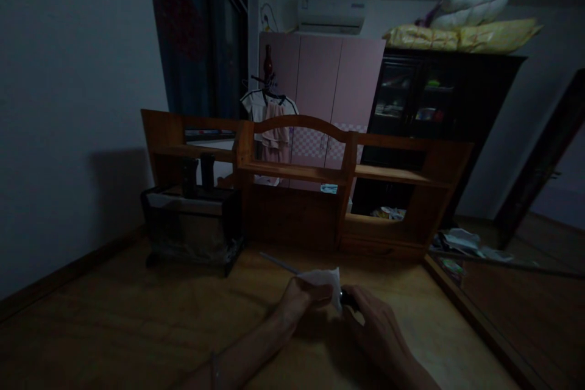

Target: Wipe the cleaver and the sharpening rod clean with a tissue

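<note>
**Both hands full, meeting over the wooden tabletop**

So your left hand [304, 297] has its fingers closed on a thin white sheet [324, 279], paper or cloth, too dim to tell, with the thumb pointing right across the front of it. Your right hand [377, 326] is curled around a small dark object [350, 299], right up at the sheet's right edge. Whether the two things actually touch, I can't tell.

Pose-wise, your forearms come in from the bottom of the view and angle toward each other, left one reaching up and right, right one up and left. There's a thin band [214, 368] on your left wrist. Both hands are low over the tabletop [150, 323], kinda mid-table.

A slim pale stick [278, 263] pokes out to the left from behind the sheet; can't see where its near end goes. Farther back on your left there's a black rack [187, 225] with clear plastic around its lower part, and a wooden shelf unit [292, 216] runs along the far side of the table. Pink wardrobe [320, 79] beyond that.
</note>
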`<state>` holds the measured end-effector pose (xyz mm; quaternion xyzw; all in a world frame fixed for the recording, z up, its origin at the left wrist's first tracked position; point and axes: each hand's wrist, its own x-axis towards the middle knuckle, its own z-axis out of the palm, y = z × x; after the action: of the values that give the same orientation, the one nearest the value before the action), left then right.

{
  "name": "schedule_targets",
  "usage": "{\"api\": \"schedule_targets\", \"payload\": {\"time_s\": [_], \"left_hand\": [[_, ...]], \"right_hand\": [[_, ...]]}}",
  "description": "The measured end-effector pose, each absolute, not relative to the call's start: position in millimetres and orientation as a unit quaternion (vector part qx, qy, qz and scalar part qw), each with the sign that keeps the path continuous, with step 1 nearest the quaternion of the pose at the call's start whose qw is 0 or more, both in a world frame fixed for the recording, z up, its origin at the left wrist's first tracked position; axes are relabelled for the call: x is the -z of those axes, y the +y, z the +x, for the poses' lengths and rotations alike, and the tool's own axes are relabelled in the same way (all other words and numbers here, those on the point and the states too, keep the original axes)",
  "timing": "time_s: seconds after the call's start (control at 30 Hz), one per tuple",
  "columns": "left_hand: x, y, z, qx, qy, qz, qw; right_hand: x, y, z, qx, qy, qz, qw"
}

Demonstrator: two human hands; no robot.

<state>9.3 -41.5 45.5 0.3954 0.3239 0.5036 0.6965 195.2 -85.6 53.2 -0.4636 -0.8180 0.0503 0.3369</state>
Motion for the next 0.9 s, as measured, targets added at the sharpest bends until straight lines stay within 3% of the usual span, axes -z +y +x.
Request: {"api": "schedule_targets", "payload": {"time_s": [0.37,0.9], "left_hand": [[-38.7,-16.5,-13.8,-0.572,0.328,0.365,0.657],[-33.3,-32.2,2.8,-0.525,0.333,0.37,0.69]], "right_hand": [[-55.5,-76.9,197.5,-0.031,-0.81,-0.486,0.328],[-47.0,-77.0,193.4,-0.068,-0.808,-0.462,0.358]]}}
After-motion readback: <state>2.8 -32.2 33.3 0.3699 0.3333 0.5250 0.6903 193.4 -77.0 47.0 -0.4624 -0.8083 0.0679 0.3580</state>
